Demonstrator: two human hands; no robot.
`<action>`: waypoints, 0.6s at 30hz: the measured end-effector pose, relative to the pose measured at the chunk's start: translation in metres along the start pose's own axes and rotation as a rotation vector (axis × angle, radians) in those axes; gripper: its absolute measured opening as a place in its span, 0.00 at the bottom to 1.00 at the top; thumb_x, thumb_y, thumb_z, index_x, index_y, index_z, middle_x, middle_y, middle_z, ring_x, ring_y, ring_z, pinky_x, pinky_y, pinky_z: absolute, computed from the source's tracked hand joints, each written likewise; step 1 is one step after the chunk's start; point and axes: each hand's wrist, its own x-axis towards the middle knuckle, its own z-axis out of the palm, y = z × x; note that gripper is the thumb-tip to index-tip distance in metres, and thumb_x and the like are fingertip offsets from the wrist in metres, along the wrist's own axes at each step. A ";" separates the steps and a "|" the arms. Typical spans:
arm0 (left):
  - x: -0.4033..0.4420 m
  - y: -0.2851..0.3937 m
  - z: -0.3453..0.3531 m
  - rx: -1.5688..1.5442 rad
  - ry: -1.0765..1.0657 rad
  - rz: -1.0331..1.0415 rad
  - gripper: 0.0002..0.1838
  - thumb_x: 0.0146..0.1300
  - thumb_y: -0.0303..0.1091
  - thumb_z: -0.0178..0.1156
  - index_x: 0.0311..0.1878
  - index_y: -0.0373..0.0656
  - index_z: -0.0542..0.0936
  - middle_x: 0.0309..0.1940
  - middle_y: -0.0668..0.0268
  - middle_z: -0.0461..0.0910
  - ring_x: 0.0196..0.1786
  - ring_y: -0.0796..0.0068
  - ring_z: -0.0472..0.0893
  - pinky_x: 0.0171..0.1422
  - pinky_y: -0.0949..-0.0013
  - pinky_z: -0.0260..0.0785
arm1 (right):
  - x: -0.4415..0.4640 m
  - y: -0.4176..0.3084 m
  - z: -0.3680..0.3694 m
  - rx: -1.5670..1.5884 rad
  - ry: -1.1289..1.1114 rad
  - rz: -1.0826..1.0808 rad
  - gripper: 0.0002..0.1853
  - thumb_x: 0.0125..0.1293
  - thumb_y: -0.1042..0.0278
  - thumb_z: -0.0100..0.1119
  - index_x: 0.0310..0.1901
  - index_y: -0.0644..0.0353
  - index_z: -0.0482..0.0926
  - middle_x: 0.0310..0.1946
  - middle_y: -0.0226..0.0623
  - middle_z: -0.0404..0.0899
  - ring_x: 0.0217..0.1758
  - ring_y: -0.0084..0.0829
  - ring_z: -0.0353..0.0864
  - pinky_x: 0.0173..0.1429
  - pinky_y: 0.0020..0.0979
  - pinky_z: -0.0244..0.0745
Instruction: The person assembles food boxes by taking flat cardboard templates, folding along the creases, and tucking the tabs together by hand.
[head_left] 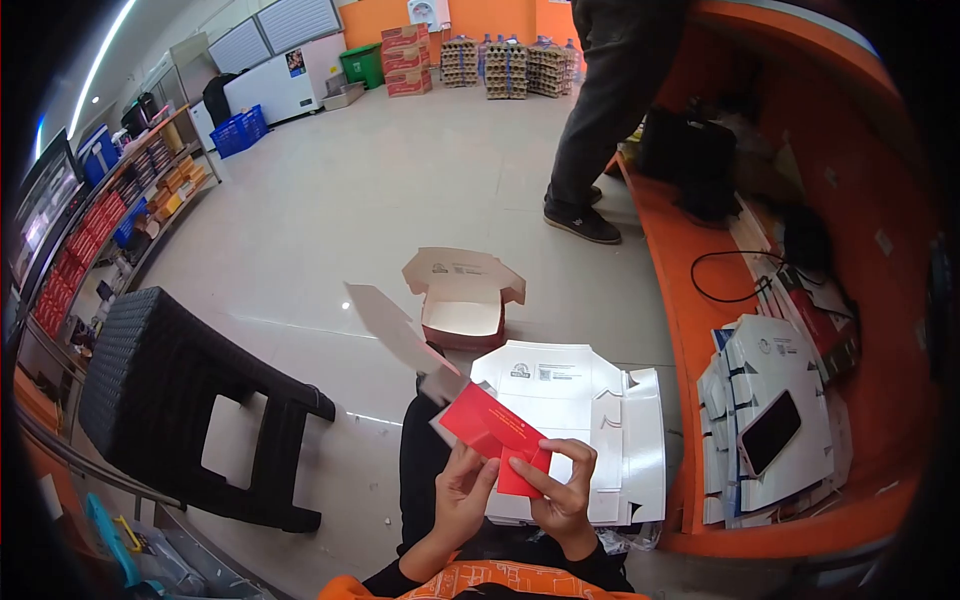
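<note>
A partly folded red cardboard box is held up in front of me, tilted, its pale lid flap reaching up and to the left. My left hand pinches its near edge. Thumb and fingers of my right hand are closed on its near right corner. Under and beyond my hands lie flat white carton blanks with printed marks, across my lap. A folded box stands on the floor just past them, its lid raised and its white inside showing.
A black woven-pattern stool is at my left. On the orange bench at right lie more carton blanks, a phone and a black cable. A person stands beside it. Egg trays are stacked far back.
</note>
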 end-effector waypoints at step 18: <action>-0.002 0.030 -0.016 0.288 -0.267 0.080 0.12 0.56 0.23 0.56 0.44 0.32 0.79 0.44 0.54 0.74 0.49 0.65 0.75 0.52 0.70 0.67 | -0.005 -0.006 -0.007 0.590 0.062 0.213 0.29 0.69 0.49 0.38 0.55 0.69 0.73 0.43 0.54 0.76 0.49 0.41 0.74 0.57 0.36 0.65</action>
